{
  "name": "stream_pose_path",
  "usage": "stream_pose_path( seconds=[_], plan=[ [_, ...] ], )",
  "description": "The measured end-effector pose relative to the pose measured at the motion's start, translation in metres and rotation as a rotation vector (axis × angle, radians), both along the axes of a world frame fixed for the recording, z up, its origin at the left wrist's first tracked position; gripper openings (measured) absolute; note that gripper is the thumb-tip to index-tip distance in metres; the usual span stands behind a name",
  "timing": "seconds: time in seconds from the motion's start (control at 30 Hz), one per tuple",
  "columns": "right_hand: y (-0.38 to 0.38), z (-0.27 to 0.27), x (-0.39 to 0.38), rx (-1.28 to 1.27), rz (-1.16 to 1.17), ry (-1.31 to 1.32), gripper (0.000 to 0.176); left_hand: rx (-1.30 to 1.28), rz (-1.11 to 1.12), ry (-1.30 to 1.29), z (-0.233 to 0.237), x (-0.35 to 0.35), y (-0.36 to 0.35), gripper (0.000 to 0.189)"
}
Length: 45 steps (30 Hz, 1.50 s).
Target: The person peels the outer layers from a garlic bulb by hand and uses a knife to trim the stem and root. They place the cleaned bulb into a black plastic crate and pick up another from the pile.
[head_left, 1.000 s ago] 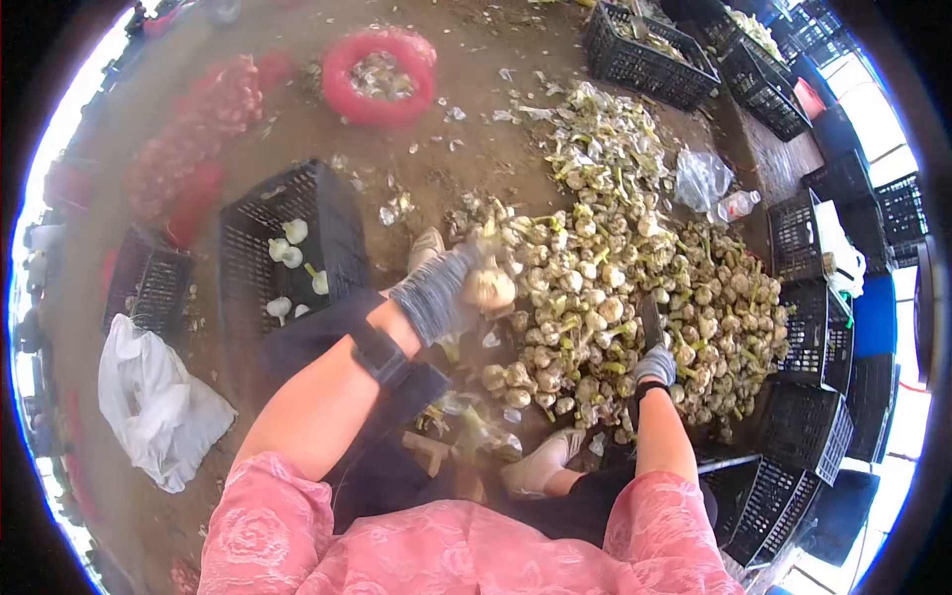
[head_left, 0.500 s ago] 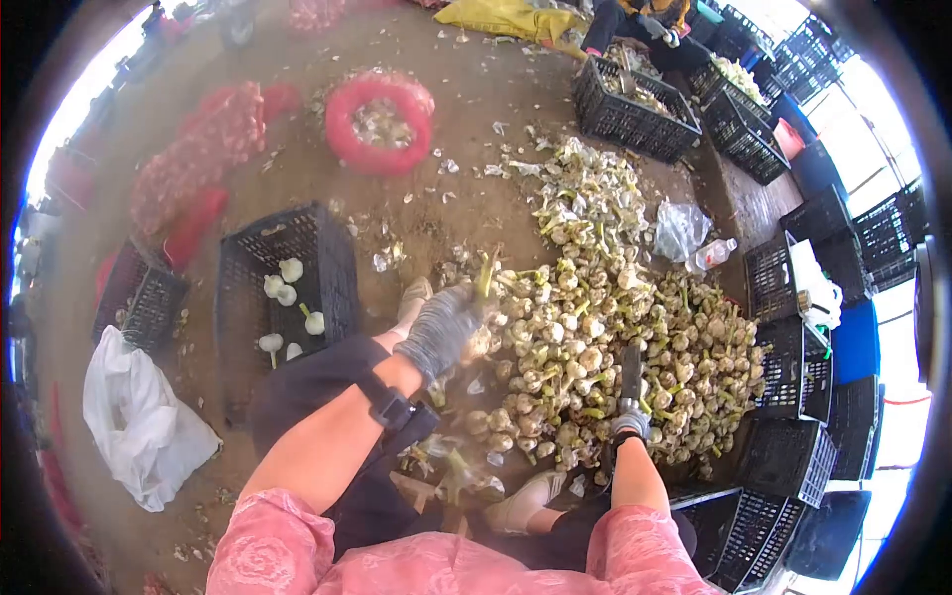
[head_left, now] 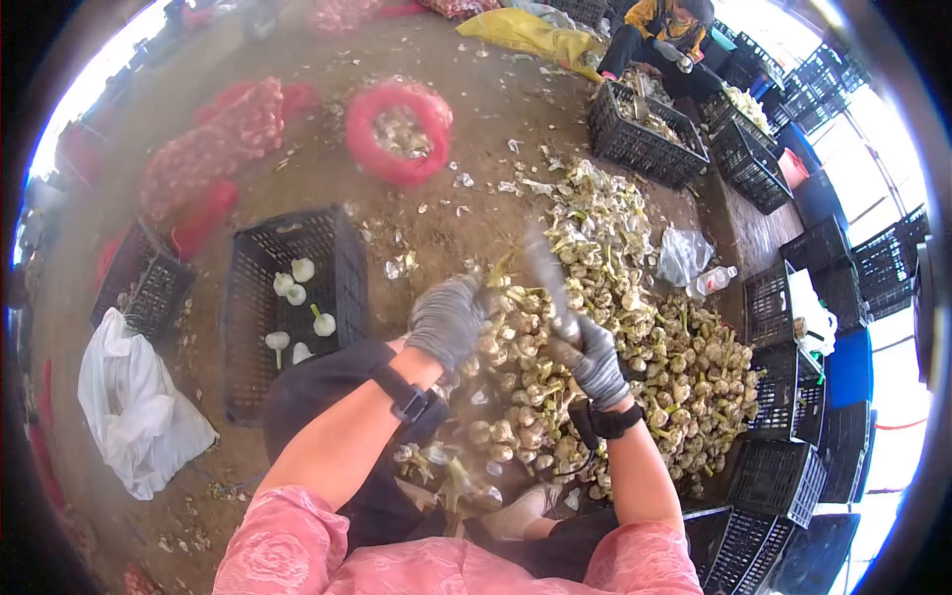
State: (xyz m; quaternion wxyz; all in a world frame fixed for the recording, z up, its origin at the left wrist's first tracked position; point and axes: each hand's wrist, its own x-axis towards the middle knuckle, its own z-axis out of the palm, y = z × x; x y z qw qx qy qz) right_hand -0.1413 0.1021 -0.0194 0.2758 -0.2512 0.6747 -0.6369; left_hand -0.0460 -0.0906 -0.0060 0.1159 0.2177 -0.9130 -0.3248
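My left hand (head_left: 448, 317), in a grey glove, is closed round a garlic bulb. Only its greenish stem (head_left: 502, 268) shows past the fingers; the bulb itself is hidden. My right hand (head_left: 597, 367), gloved too, grips the handle of a knife. The broad knife blade (head_left: 547, 270) is blurred and points up and away, a little to the right of the stem and apart from it. Beneath and beyond both hands spreads a large heap of untrimmed garlic (head_left: 684, 367). On the left stands a black crate (head_left: 345, 268) with several clean white bulbs (head_left: 301, 269) in it.
A pink mesh ring (head_left: 362, 124) surrounds peelings on the floor. Full mesh sacks (head_left: 223, 149) and a white bag (head_left: 139, 416) lie left. Black crates (head_left: 778, 481) line the right, near a plastic bottle (head_left: 710, 282). Another person (head_left: 659, 40) sits at the back right.
My right hand has lifted the knife from the heap and swung it left, toward my left hand. The left hand's stem now leans right. The view has shifted slightly.
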Motion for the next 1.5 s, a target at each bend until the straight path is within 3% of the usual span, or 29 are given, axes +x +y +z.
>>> stream_pose_path(
  seconds=[0.03,0.07,0.1,0.13,0.17,0.23,0.27,0.4,0.47,0.5,0.57,0.6,0.63,0.7,0.73,0.8,0.83,0.9,0.97,1.0,1.03,1.1,1.17,1.23,1.3,1.33,1.4,1.47,1.5],
  plan=[
    [-0.011,0.03,0.008,0.104,0.127,0.053,0.031,-0.001,0.0,0.005,-0.005,-0.002,-0.004,0.022],
    [-0.019,0.04,0.009,0.229,0.158,0.573,0.029,-0.074,-0.023,-0.097,-0.011,-0.004,-0.007,0.023],
    [-0.027,0.043,0.009,0.19,0.154,0.745,0.029,-0.148,-0.047,-0.199,-0.012,-0.005,-0.01,0.024],
    [-0.034,0.046,0.009,0.205,0.17,0.804,0.029,-0.395,-0.103,0.053,-0.012,-0.001,-0.009,0.017],
    [-0.039,0.051,0.007,0.219,0.187,0.863,0.029,-0.396,-0.103,0.059,-0.01,-0.002,-0.011,0.017],
    [-0.048,0.062,0.003,0.349,0.215,0.851,0.028,-0.413,-0.165,-0.275,0.003,-0.004,-0.013,0.025],
    [-0.051,0.065,0.002,0.477,0.244,0.832,0.027,-0.306,-0.097,-0.142,0.003,-0.002,-0.013,0.024],
    [-0.046,0.034,-0.023,0.419,0.21,0.824,0.019,-0.154,-0.007,0.003,0.021,-0.002,-0.015,0.022],
    [-0.02,-0.016,-0.055,0.471,0.085,0.63,0.021,-0.201,0.153,0.412,0.016,-0.003,-0.019,0.016],
    [-0.011,-0.021,-0.062,0.687,0.058,0.663,0.021,-0.203,0.155,0.415,0.016,-0.003,-0.02,0.016],
    [0.004,-0.034,-0.056,0.553,0.025,0.698,0.022,0.113,0.142,0.245,0.015,-0.006,-0.024,0.017],
    [0.004,-0.045,-0.051,0.429,0.027,0.535,0.021,0.634,0.137,0.335,0.013,-0.005,-0.019,0.017],
    [-0.002,-0.024,-0.034,0.425,0.064,0.447,0.022,1.154,0.123,0.413,0.013,-0.007,-0.013,0.016],
    [-0.016,-0.011,-0.016,-0.036,0.07,-0.293,0.032,1.562,0.138,0.375,0.003,-0.005,-0.012,0.021],
    [-0.027,0.008,0.002,-0.087,0.076,-0.11,0.039,1.559,0.132,0.364,0.003,-0.004,-0.009,0.021],
    [-0.044,0.018,0.021,-0.162,0.068,0.126,0.054,1.857,0.221,0.155,0.005,-0.003,-0.004,0.026],
    [-0.048,0.019,0.022,-0.165,0.061,0.125,0.054,1.853,0.218,0.148,0.009,-0.001,-0.002,0.026],
    [-0.054,0.025,0.021,-0.085,0.111,-0.017,0.046,1.812,-0.162,0.271,0.017,0.003,0.003,0.032],
    [-0.056,0.04,0.022,-0.095,0.119,-0.138,0.038,1.738,-0.2,0.233,0.003,0.005,0.0,0.041],
    [-0.058,0.051,0.022,-0.149,0.136,-0.298,0.035,1.583,-0.336,0.274,0.009,0.006,0.001,0.05],
    [-0.06,0.058,0.021,-0.204,0.155,-0.455,0.031,1.166,-0.471,0.298,0.013,0.005,0.001,0.058],
    [-0.059,0.052,0.012,-0.195,0.168,-0.458,0.029,0.196,-0.483,0.367,0.022,0.002,0.001,0.078],
    [-0.059,0.06,0.009,-0.137,0.073,-0.305,0.026,0.906,-0.341,0.36,0.023,0.003,-0.002,0.078],
    [-0.054,0.059,0.008,-0.062,-0.036,-0.105,0.026,1.427,-0.339,0.43,0.005,-0.005,-0.009,0.074],
    [-0.046,0.054,0.002,0.08,-0.01,0.542,0.026,1.272,-0.209,0.4,0.001,-0.003,-0.01,0.054],
    [-0.041,0.06,0.002,0.145,0.033,0.728,0.023,1.269,-0.204,0.406,-0.002,-0.001,-0.012,0.054],
    [-0.037,0.075,0.01,0.226,0.147,0.987,0.018,1.38,-0.202,0.401,-0.016,0.003,-0.018,0.029],
    [-0.035,0.078,0.012,0.322,0.222,1.1,0.017,2.07,0.219,0.253,0.023,0.006,-0.016,0.021],
    [-0.036,0.077,0.012,0.416,0.256,1.165,0.024,2.069,0.216,0.249,0.016,0.004,-0.013,0.021]
  ],
)
